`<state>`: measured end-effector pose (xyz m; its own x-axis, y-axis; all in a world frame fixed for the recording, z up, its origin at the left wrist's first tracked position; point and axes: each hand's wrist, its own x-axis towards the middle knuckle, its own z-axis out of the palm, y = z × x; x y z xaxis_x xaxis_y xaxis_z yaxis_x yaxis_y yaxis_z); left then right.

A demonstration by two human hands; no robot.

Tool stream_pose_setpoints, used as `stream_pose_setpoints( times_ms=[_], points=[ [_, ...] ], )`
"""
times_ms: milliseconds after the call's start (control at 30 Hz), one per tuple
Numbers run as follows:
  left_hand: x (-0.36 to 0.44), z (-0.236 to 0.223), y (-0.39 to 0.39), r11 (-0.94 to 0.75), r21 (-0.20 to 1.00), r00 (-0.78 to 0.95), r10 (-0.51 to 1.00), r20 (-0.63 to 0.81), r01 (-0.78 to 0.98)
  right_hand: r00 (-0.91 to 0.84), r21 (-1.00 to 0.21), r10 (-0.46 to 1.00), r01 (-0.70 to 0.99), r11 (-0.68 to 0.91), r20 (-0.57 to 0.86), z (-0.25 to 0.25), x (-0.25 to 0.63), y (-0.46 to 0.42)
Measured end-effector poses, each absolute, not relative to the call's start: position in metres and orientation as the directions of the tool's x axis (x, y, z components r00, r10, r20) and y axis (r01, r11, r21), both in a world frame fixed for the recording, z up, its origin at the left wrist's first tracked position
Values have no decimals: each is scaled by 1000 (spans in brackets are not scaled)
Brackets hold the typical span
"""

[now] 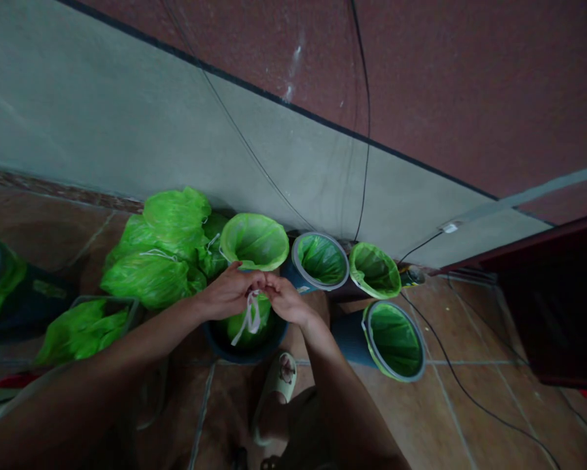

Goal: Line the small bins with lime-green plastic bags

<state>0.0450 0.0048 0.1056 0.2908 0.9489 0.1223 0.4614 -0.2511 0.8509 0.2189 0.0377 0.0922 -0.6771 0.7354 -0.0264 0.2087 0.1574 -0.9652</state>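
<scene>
My left hand [230, 294] and my right hand [287, 299] meet with fingers pinched together. Between them they grip a white drawstring [249, 318], whose loose end dangles down. Directly beneath is a green garbage bag [238, 329], partly hidden by the hands and sitting inside a dark blue trash bin [244, 356]. How the bag's neck is gathered at my fingertips does not show. Just beyond my hands stands another bin, its mouth covered by a green liner [254, 241].
Several tied green bags [153, 274] are heaped against the wall at left. Lined bins with grey rims [321, 261] [394, 341] stand at right, and another bin [23, 294] at far left. A crate [132, 312] holds green plastic. A black cable [457, 375] crosses the tiles.
</scene>
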Motion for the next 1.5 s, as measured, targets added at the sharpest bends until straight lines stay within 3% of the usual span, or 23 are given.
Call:
stream_pose_setpoints(
  times_ms=[200, 433, 533, 600, 733, 867, 1033, 1167, 1233, 1367, 1500],
  points=[
    [45, 110, 0, -529, 512, 468, 846, 255, 677, -648, -981, 752, 192, 8, -120, 87, 217, 38],
    [52, 104, -3, -525, 462, 413, 850, 328, 715, -619, -973, 751, 169, -159, -230, 89, 220, 42],
    [51, 99, -3, -532, 348, 426, 840, 337, 772, -588, -972, 779, 206, -116, -218, 87, 220, 44],
    [51, 97, -2, -533, 302, 429, 833, 349, 790, -534, -953, 832, 303, 21, -151, 89, 219, 42],
    [52, 98, 1, -533, 276, 421, 826, 375, 800, -432, -731, 896, 577, 364, 105, 103, 211, 32],
    [53, 100, 2, -500, 275, 386, 842, 377, 821, -467, -584, 855, 637, 503, 227, 113, 209, 26],
    [54, 99, -3, -506, 271, 401, 842, 361, 819, -590, -684, 800, 540, 490, 107, 104, 214, 35],
    [55, 100, -4, -517, 292, 407, 838, 364, 805, -587, -711, 808, 546, 444, 54, 99, 216, 38],
    [56, 100, -3, -524, 297, 411, 834, 368, 798, -538, -658, 839, 605, 448, 77, 102, 215, 36],
    [57, 98, -1, -527, 250, 421, 826, 376, 812, -429, -423, 882, 774, 471, 196, 110, 214, 31],
    [57, 97, -2, -514, 249, 398, 827, 397, 821, -269, -312, 915, 879, 361, 302, 110, 221, 39]
  ],
)
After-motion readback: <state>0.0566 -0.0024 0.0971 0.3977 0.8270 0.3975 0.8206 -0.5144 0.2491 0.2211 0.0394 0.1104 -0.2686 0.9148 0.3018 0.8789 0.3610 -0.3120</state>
